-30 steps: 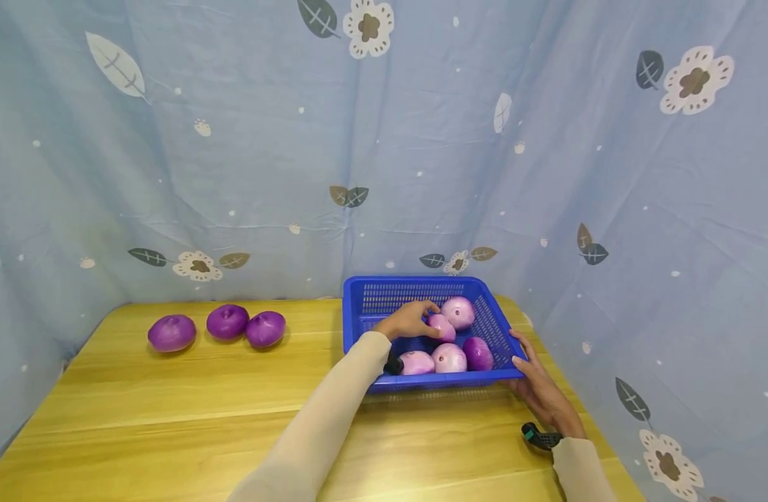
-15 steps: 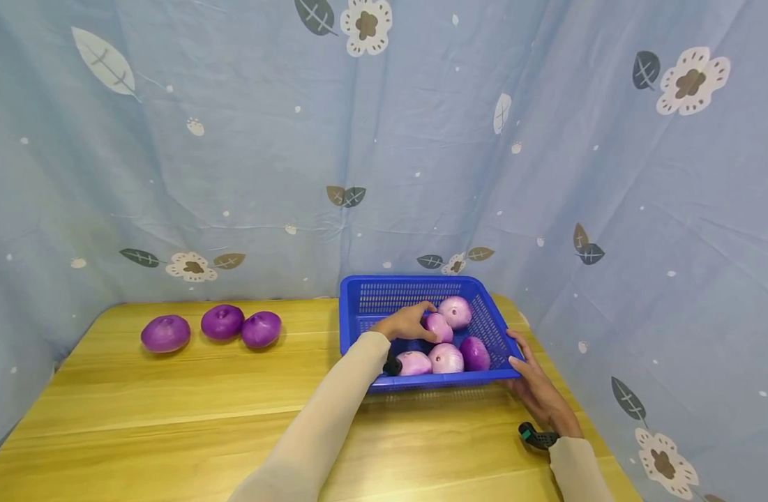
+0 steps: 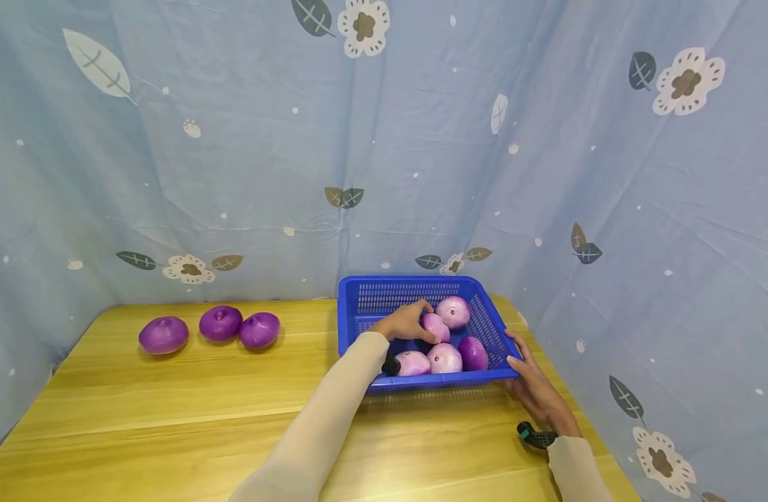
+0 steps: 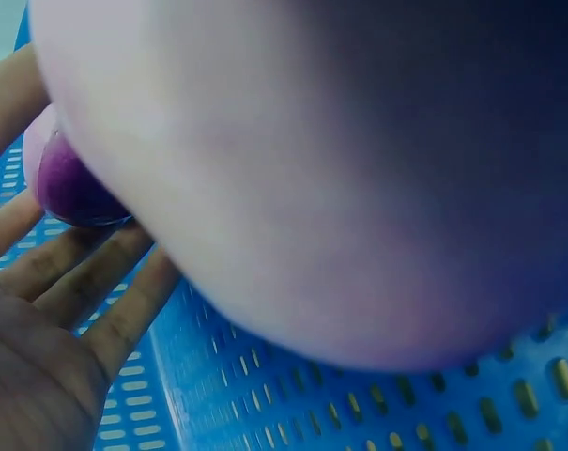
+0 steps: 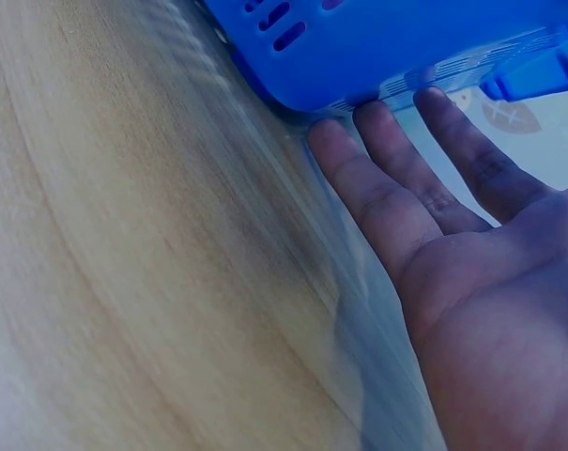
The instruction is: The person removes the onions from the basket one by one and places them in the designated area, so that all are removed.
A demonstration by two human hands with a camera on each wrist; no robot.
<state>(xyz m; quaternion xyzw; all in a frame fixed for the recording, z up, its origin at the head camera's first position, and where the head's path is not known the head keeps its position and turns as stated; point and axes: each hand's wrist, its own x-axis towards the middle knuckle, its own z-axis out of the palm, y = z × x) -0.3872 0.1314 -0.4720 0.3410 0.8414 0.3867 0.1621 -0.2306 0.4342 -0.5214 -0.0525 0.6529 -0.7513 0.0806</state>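
Note:
A blue plastic basket [image 3: 411, 380] stands at the back right of the wooden table, several purple onions inside. My left hand [image 3: 404, 323] reaches into it and holds a pale purple onion [image 3: 435, 328] between thumb and fingers. In the left wrist view a blurred onion [image 4: 265, 207] fills most of the picture, and the fingers spread behind it beside a darker onion [image 4: 77, 183]. My right hand [image 3: 537, 390] holds the basket's front right corner, thumb side over the rim. In the right wrist view, three fairly straight fingers [image 5: 382, 207] meet the basket's outer wall [image 5: 377, 56] from outside.
Three darker onions [image 3: 220, 323] lie at the back left of the wooden table [image 3: 170, 418]. A blue floral curtain [image 3: 264, 139] hangs behind the table and along its right side. Inside the basket, two pale onions and one dark onion [image 3: 473, 353] line the front wall.
The whole head view has shifted slightly, so everything appears a little further left. Both hands keep their places at the held onion and the basket corner.

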